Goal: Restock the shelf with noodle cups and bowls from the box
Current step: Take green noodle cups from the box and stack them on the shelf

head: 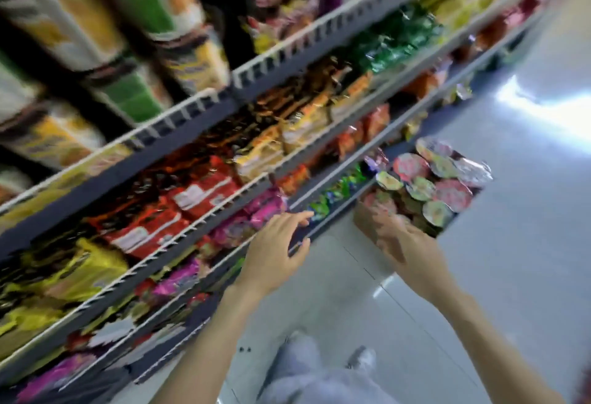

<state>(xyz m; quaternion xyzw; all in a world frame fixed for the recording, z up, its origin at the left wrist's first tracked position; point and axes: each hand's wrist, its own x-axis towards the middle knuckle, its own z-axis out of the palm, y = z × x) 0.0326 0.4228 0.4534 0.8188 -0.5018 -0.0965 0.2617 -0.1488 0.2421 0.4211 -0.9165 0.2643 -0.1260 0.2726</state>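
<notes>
The box is standing on the floor beside the shelf, heaped with noodle cups; restocking is judged barely begun. Nothing is being held: left hand spread, right hand blurred, seemingly spread.

There was one view only, from a wide-angle camera worn on the person's head, so nothing was shared with a second view. It looked forward and steeply down, and was tilted so that the shelf rails ran slantwise from lower left to upper right. The shelf filled the left and top of the frame at close range and was blurred. The floor took up the right side. Both arms reached away from the lens, the left hand and the right hand near mid-frame, with the box just beyond them. The person's legs showed at the bottom edge, straight below the camera.
</notes>
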